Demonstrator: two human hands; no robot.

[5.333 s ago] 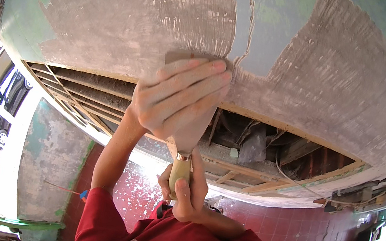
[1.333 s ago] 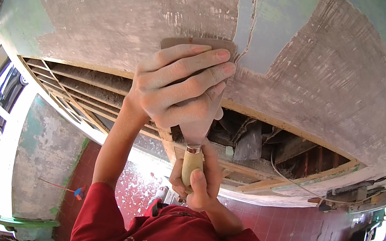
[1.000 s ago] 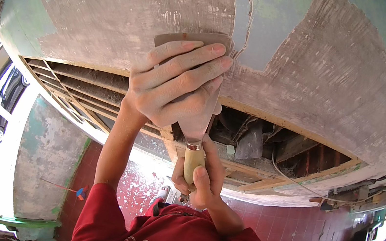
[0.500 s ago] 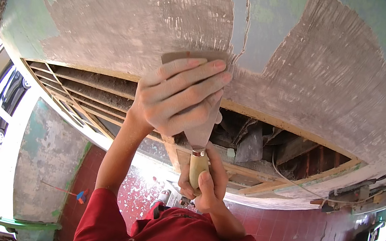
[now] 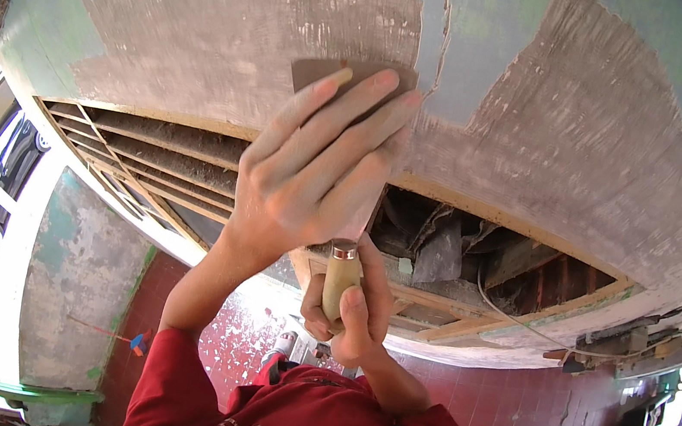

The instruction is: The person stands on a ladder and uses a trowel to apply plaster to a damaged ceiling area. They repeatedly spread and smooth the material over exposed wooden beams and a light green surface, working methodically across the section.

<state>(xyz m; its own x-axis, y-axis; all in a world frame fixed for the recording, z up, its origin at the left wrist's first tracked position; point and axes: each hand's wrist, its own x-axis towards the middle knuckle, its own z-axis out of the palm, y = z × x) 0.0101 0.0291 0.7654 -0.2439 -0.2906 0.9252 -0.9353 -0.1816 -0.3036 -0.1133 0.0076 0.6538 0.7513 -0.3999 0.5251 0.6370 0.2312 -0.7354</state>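
Note:
A wide-bladed putty knife with a pale wooden handle and metal ferrule lies against a painted board surface. My right hand is wrapped round the handle. Across the blade lies my left hand, its long fingers pressed on the metal and dusty; its thumb is hidden. The blade's broad edge touches the scraped, brownish area of the board. To the right of the blade, a strip of pale blue-green paint with a crack in it borders the bare patch.
Below the board are slatted openings and a dark gap framed in wood, with a thin cable hanging nearby. Paint flakes lie on the red tiled floor. A worn wall panel stands left; a dark car shows outside.
Both hands have moved the putty knife a little up along the board. My left hand's fingers have straightened and spread somewhat on the blade.

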